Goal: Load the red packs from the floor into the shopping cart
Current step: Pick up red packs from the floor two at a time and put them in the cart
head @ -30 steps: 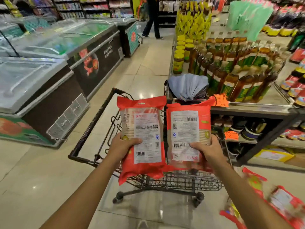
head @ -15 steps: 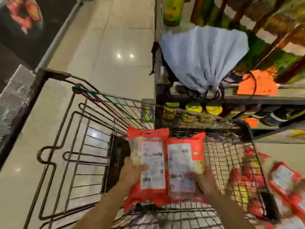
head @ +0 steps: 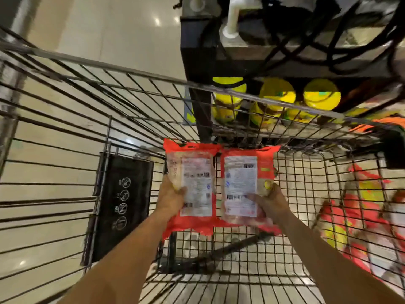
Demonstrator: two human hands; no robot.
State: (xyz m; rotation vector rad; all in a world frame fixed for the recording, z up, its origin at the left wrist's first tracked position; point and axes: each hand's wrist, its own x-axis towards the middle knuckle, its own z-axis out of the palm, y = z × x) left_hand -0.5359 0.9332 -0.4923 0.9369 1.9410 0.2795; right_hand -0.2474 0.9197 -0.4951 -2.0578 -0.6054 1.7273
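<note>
Two red packs, one gripped in my left hand (head: pixel 169 199) and one in my right hand (head: pixel 270 205), sit side by side inside the wire shopping cart (head: pixel 306 194), more red packs (head: pixel 361 216) beyond my right hand.

Bright overhead store light glints off the glossy floor (head: pixel 122 36) at 12 o'clock. Motion blur smears the cart wires (head: pixel 54 102) at 9 o'clock; wide-angle distortion bows the edges.

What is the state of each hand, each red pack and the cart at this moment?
left hand: gripping the left red pack
right hand: gripping the right red pack
both packs: sealed, held inside the basket
shopping cart: basket otherwise bare
</note>
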